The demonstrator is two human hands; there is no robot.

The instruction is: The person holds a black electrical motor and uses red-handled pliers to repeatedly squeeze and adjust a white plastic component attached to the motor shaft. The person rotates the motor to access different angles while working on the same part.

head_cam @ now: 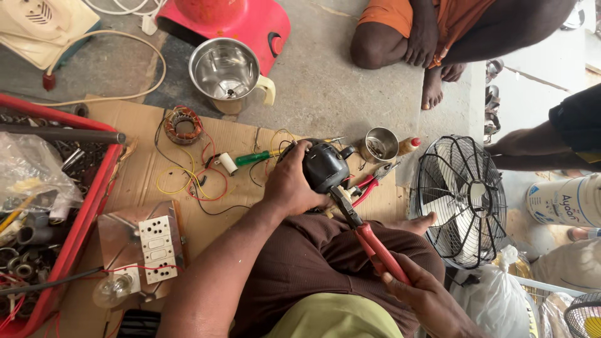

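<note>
My left hand (289, 181) wraps around a black fan motor housing (325, 166) held over my lap. My right hand (429, 299) grips the red handles of pliers (369, 241), whose jaws meet the underside of the motor. A second pair of red-handled pliers (370, 184) lies just right of the motor on the cardboard (141, 181). A green-handled screwdriver (250, 158) lies left of the motor amid loose yellow, red and black wires (194, 181).
A copper-wound stator (183, 125), steel mixer jar (226, 70) and small steel cup (380, 145) sit beyond. A red tray of parts (37, 206) stands left, a switchboard with bulb (156, 247) near me, a fan guard (463, 200) right. Other people's legs are at top right.
</note>
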